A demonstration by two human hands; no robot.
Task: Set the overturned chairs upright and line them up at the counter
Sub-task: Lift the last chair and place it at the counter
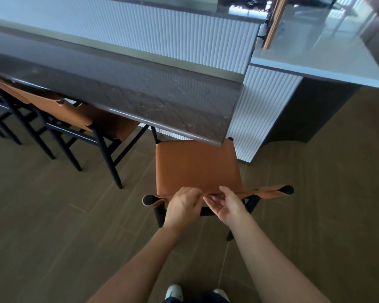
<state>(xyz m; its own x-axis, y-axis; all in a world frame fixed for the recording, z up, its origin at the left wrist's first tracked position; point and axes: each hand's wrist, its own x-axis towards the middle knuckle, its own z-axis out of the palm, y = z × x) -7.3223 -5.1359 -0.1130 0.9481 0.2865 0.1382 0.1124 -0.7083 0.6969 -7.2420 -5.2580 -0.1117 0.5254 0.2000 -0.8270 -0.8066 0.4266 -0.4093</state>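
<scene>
Both forearms are stretching forward, hands nearly touching. The left hand (182,203) is gripping the chair (195,167) back, knuckles up, and the right hand (228,207) is pinching it, palm showing.

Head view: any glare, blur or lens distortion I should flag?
In the head view, wide-angle distortion splays the dark counter toward the corners; reflections glaze the glossy white worktop; the top right corner is smeared; the chair in the middle is sharp and evenly lit, with no hard shadows.
</scene>
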